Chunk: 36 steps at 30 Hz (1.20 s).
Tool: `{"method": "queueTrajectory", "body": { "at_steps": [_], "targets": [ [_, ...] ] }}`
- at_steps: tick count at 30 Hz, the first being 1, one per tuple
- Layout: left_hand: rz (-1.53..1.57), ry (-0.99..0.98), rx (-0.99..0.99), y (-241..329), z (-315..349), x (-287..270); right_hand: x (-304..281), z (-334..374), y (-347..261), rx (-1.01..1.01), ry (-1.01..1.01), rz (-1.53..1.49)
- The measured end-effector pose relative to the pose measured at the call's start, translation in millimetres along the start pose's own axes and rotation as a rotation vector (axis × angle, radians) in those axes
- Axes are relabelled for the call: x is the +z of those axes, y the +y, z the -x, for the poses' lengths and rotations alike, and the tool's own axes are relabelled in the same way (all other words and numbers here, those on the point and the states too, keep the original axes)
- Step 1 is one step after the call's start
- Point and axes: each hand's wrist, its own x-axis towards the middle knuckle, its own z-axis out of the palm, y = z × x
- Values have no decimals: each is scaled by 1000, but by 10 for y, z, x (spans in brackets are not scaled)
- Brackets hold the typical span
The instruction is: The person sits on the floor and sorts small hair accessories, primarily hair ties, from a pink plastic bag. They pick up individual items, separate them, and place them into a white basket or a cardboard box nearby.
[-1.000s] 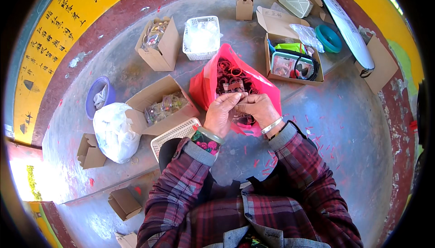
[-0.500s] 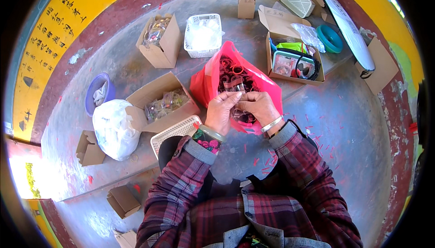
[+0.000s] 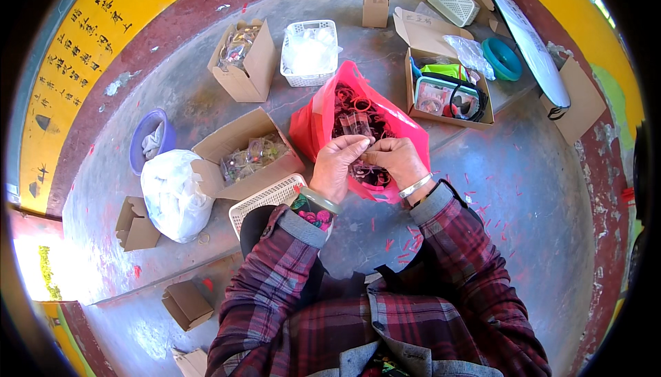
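My left hand (image 3: 336, 169) and my right hand (image 3: 399, 163) meet fingertip to fingertip above a red bag (image 3: 410, 141). Both are closed in a pinch on a small clear plastic bag (image 3: 356, 125), which sticks up beyond the fingers. What lies inside that little bag is too small to make out. The red bag stands open under my hands, filled with dark, looped pieces (image 3: 346, 98) and a red ring (image 3: 360, 105) among them. My fingers hide part of its contents.
To the left are a cardboard box (image 3: 237, 123) of small packets, a beige basket (image 3: 265, 201) and a stuffed white bag (image 3: 175, 198). Farther off stand a white basket (image 3: 308, 79) and a filled carton (image 3: 451, 121). Red scraps (image 3: 413, 243) litter the floor.
My fingers have shifted slightly around the clear plastic bag, and its upper part has turned a little. The red bag and the things around it stay in place.
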Motion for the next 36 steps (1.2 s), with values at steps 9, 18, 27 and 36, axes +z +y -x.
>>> {"method": "queueTrajectory", "body": {
  "at_steps": [9,18,27,36],
  "targets": [
    [54,-27,-33,69,18,1,-120,-29,-38,31,-38,-41],
    [-74,115,62,-8,2,-7,-91,-16,-46,24,-127,33],
    [-110,136,90,-10,9,10,-53,16,-102,64,-118,17],
    [-105,97,81,12,44,63,-36,7,7,36,-82,17]
  ]
}}
